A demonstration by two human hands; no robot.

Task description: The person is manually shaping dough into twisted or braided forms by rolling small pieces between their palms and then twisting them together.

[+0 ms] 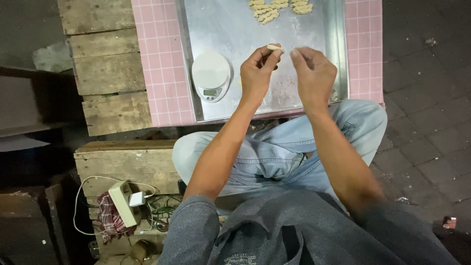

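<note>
On the far left a worn wooden pallet (110, 73) lies beside the table (159, 73), which wears a pink checked cover. Below it, a white power strip (122, 202) sits among cables on a wooden crate (127, 164). On the table rests a large metal tray (230, 29), and a small white digital scale (211, 76) stands on the tray's near left part.

The left hand (256, 73) reaches forward from a bent forearm, raised above the tray just right of the scale. Its grip is closed on a small pale dough piece (274, 47), pinched between thumb and fingertips at the very top of the hand.

The right hand (314, 73) is held up close beside it, fingers loosely curled, thumb and forefinger near each other, just right of the dough piece; whether they touch it I cannot tell.

At the tray's far edge lies a cluster of shaped dough pieces (277, 9).
</note>
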